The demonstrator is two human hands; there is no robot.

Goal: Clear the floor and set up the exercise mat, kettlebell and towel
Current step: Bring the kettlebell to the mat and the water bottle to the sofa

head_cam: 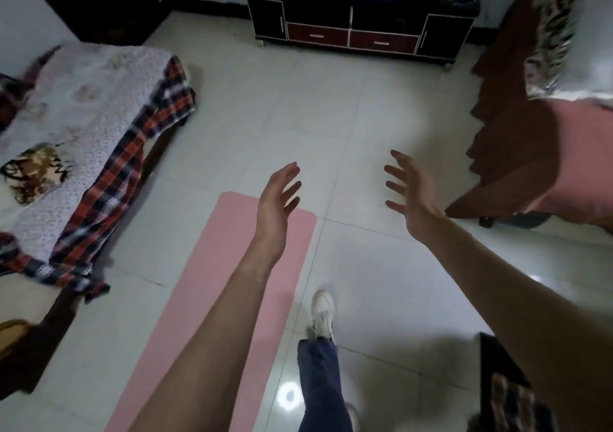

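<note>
A pink exercise mat [199, 299] lies unrolled flat on the white tiled floor, running from the lower left up toward the middle. My left hand [278, 199] hovers above the mat's far end, fingers spread, holding nothing. My right hand [408, 196] is raised to the right of it over bare tiles, also open and empty. No kettlebell or towel shows in this view. My leg in blue trousers and a white shoe [322, 312] stands just right of the mat.
A bed [76, 140] with a white cover and a red plaid cloth [126, 173] fills the left. A dark low cabinet [361, 23] with red drawers stands at the far wall. Another bed [544, 153] with a brown and pink cover is at the right.
</note>
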